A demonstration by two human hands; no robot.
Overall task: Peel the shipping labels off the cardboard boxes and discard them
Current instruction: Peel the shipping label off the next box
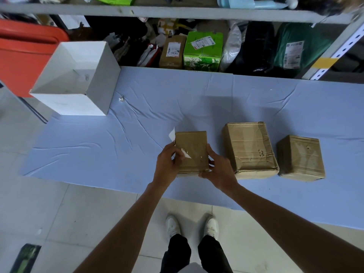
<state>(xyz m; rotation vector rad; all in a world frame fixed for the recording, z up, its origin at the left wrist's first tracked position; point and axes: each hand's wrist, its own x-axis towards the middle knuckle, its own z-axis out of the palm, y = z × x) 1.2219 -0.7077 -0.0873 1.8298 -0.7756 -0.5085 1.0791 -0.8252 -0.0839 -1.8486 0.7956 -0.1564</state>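
A small brown cardboard box [192, 148] stands on the blue cloth [118, 146]. My right hand [217, 167] grips its right side and front corner. My left hand [169, 163] pinches a white shipping label [172, 135] that is peeled away and sticks up past the box's left edge. A white torn scrap of label [186, 153] still clings to the box top by my left fingers. Two more brown boxes sit to the right: a larger one [249, 149] and a smaller one [300, 157]. No label shows on their tops.
An open white box [78, 79] stands at the cloth's far left corner, with a small paper scrap [121, 98] beside it. Behind the cloth, a metal shelf [177, 10] holds labelled parcels and bags. A red crate [23, 54] sits at far left.
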